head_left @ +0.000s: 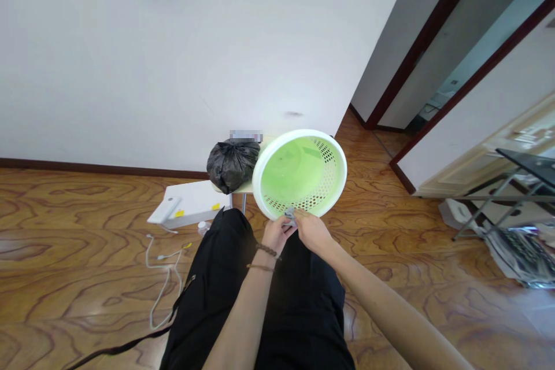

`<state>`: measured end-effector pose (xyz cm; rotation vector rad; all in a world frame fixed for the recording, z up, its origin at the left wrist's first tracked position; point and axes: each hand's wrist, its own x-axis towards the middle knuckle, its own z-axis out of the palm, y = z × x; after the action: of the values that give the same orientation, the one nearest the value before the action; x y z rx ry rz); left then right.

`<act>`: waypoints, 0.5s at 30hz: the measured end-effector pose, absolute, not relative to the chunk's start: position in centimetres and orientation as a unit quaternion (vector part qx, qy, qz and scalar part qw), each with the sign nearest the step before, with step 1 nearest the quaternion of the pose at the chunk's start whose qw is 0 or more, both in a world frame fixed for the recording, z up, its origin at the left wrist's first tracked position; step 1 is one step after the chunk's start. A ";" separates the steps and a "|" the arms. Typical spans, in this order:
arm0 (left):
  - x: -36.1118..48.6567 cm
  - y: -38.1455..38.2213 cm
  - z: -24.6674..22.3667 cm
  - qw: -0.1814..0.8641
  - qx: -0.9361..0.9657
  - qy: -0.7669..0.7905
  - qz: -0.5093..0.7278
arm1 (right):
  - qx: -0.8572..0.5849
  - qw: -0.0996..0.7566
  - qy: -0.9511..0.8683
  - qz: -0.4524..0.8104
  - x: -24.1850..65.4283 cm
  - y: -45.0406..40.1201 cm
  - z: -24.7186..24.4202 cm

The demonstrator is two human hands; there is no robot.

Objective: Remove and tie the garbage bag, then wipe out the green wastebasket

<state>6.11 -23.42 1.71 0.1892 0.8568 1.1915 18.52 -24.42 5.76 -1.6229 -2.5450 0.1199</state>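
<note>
Bright, diffuse light washes over the white wall (195,58), glare gleams on the wood floor (87,277), the wide view stretches toward its edges, and fine detail looks soft.

on a small pale table (246,188) by the wall, a black bag (232,165) just beside a basket (257,182), with contact beneath the basket hidden. lying on the wooden floor (82,283) to the left, a white box (199,196), a small bottle (202,227) and loose white cables (167,268).
</note>
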 end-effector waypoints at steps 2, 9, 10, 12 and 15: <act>6.1 -23.5 1.7 0.740 0.089 0.391 0.540 | -0.534 0.048 -0.843 0.044 18.2 -24.6 6.0; 6.0 -23.3 2.0 0.743 0.073 0.380 0.546 | -0.574 0.020 -0.817 -0.055 21.1 -24.3 6.8; 6.0 -23.3 2.0 0.742 0.072 0.382 0.546 | -0.568 0.025 -0.822 -0.041 20.9 -24.3 6.5; 6.2 -23.4 2.2 0.741 0.075 0.385 0.545 | -0.544 0.044 -0.838 -0.002 20.1 -24.6 5.8; 6.4 -23.5 2.5 0.740 0.080 0.391 0.541 | -0.498 0.069 -0.864 0.022 18.8 -24.9 4.8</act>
<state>6.38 -23.47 2.50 0.1757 0.8586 1.1873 18.82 -24.90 4.80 -1.4989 -2.6015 0.0674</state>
